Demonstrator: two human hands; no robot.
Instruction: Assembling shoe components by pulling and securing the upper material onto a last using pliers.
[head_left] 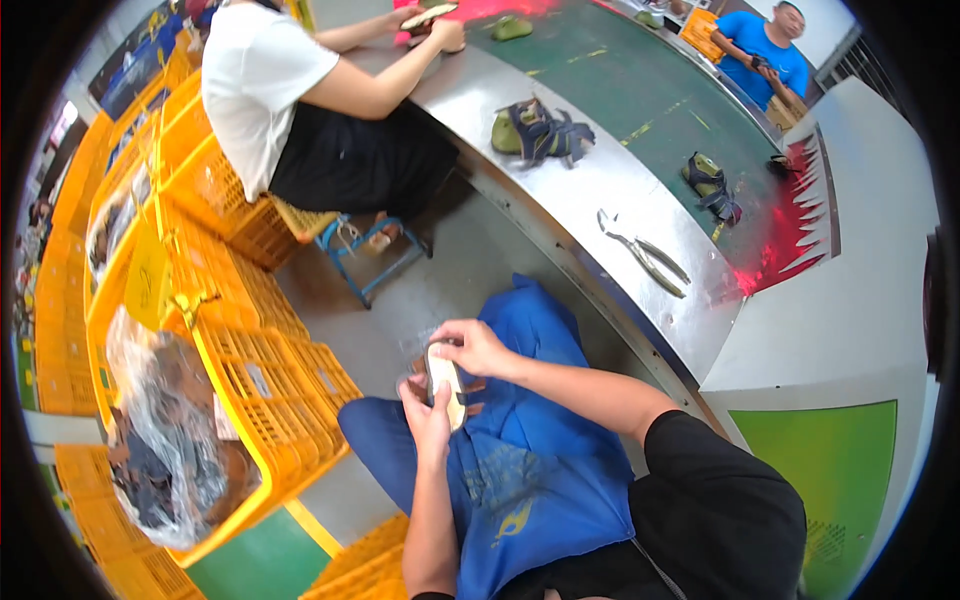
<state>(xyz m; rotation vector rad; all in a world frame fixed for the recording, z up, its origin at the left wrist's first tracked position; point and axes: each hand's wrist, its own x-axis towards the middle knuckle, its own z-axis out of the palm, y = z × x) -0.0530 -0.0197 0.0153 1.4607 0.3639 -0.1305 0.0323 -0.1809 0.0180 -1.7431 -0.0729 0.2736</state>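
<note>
Above my lap I hold a sandal in the making (447,388), its cream-coloured sole side turned up and brown and dark strap pieces showing at its edges. My left hand (428,418) grips its near left side, the thumb lying along the sole. My right hand (472,348) is closed on the far end. On the metal bench ledge to the right lies a pair of metal pincers (645,252), apart from both hands. Farther along that ledge sits a dark strappy sandal on a green last (540,132).
A green conveyor belt (640,110) beyond the ledge carries another sandal (711,187) near a red-lit opening. Orange crates (285,390) stand at left, one holding plastic-wrapped pieces (170,440). A seated co-worker (265,90) handles a sole ahead; another person (765,60) is across the belt.
</note>
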